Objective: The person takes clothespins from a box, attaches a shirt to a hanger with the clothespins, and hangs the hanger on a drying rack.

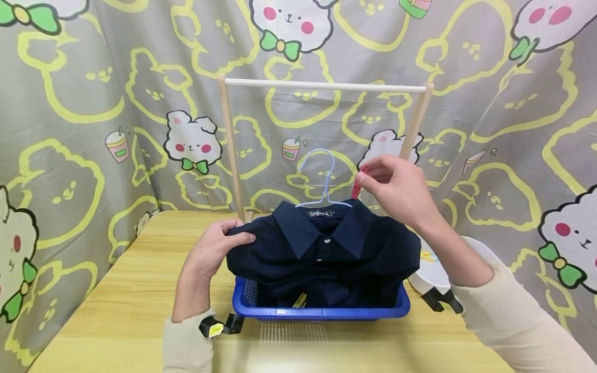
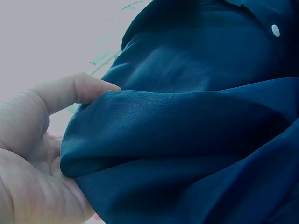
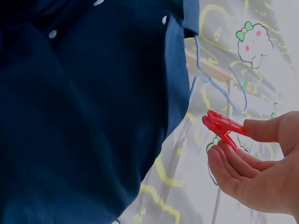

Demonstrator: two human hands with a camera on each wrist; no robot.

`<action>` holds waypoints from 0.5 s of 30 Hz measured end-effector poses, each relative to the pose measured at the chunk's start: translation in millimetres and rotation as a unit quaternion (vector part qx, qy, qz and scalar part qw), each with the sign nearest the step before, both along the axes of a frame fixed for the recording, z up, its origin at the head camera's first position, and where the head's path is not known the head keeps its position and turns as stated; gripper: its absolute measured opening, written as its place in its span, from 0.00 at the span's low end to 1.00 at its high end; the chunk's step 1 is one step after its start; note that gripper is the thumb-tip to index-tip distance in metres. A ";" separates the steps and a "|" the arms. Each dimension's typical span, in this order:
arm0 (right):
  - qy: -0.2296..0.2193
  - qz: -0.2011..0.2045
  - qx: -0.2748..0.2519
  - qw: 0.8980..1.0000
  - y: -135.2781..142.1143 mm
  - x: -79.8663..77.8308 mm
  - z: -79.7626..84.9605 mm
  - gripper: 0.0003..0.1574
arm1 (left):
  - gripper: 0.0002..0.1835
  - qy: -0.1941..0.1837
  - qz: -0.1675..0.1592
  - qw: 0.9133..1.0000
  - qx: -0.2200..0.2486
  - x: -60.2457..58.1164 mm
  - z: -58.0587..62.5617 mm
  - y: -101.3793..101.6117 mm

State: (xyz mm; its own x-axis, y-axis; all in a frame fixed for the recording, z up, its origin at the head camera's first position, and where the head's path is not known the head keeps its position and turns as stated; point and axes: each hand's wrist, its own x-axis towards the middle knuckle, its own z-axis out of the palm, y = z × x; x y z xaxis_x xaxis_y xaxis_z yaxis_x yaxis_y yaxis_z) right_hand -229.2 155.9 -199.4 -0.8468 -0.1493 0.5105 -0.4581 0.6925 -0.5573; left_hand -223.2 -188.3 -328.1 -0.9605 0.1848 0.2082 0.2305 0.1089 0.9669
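A dark navy collared shirt with white buttons hangs on a light blue wire hanger, whose hook rises free from the collar. My left hand grips the shirt at its left shoulder; the left wrist view shows the thumb on top of the folded cloth. Between thumb and fingers of my right hand is a red clothespin beside the collar's right side. In the right wrist view the clothespin stands apart from the cloth. The shirt's lower part lies in a blue basket.
Behind the shirt stands a rack with a white rail and wooden posts. A white round container holding yellow and blue pieces sits at the right. Yellow clothespins show in the basket. Patterned curtains surround the wooden table.
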 end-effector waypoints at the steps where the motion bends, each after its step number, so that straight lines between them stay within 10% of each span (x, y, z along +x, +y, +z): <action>1: -0.002 0.004 -0.001 1.000 -1.4 0.5 0.3 0.18 | 0.13 0.000 0.001 1.000 -0.001 0.0 0.2 0.1; 15: -0.029 0.051 -0.017 0.998 -21.4 5.9 3.0 0.20 | 0.14 0.009 0.003 1.000 -0.005 1.1 -0.7 0.0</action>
State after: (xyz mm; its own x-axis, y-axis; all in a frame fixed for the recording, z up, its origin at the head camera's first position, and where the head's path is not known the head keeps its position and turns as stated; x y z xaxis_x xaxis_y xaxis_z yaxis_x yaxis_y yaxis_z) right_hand -223.3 134.5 -196.4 -0.8565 -0.2196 0.4671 -0.4912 0.6247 -0.6070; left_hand -222.0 -188.4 -328.8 -0.9580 0.1803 0.2228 0.2463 0.1206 0.9617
